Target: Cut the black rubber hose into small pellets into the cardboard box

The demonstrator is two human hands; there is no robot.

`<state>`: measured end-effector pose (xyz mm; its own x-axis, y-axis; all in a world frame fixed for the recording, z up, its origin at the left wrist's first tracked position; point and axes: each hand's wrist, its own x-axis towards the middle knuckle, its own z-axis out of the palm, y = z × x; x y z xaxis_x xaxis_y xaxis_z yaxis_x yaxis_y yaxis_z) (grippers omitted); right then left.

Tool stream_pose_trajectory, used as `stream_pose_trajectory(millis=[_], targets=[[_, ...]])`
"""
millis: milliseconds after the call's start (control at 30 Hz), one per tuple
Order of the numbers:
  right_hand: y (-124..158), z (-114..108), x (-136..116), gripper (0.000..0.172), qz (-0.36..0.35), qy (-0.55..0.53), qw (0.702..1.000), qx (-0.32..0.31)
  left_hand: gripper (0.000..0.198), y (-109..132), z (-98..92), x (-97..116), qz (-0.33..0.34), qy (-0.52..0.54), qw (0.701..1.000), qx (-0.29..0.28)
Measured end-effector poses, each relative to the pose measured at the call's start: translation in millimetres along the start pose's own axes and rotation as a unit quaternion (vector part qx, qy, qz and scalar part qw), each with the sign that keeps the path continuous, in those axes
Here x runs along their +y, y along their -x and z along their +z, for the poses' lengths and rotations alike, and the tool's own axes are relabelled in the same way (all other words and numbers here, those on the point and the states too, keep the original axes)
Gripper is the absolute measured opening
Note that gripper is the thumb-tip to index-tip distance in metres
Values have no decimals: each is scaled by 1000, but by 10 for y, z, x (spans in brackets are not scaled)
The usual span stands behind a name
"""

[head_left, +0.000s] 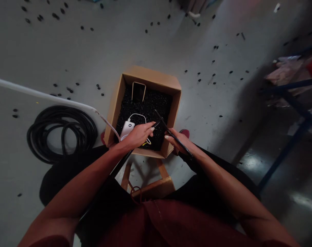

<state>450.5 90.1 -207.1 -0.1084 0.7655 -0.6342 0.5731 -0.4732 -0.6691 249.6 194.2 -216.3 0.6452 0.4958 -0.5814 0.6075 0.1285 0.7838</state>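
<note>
My left hand is closed over the open carton, its thumb and fingers pinching the end of a black ribbed strip. The strip trails back under my left forearm. In my right hand is a long, thin black tool, slanting across the palm; its exact kind is unclear. The tool's far end lies close to the strip's tip. Below both hands, the cardboard box holds many small black pieces. A phone and a white power bank with a cable rest on them.
A coil of black hose lies on the floor at left. A white pole-like length runs to the box. A wooden stool stands between my legs. Blue metal framing is at right. Small black pieces litter the floor.
</note>
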Motion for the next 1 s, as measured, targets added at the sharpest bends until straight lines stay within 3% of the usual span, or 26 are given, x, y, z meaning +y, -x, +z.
stream_pose_trajectory(millis=[200,667,833,1000], targets=[[-22,88,4,15,29,81,996,11,38,18,-13,84,-17,-80,997,3],[-59,210,154,7,46,145,988,0,29,53,7,144,-55,-230,971,-35],[-47,169,180,15,49,134,990,4,28,32,28,109,-68,-162,984,-9],[-22,-6,124,29,37,84,996,15,46,-22,34,63,-117,71,990,38]])
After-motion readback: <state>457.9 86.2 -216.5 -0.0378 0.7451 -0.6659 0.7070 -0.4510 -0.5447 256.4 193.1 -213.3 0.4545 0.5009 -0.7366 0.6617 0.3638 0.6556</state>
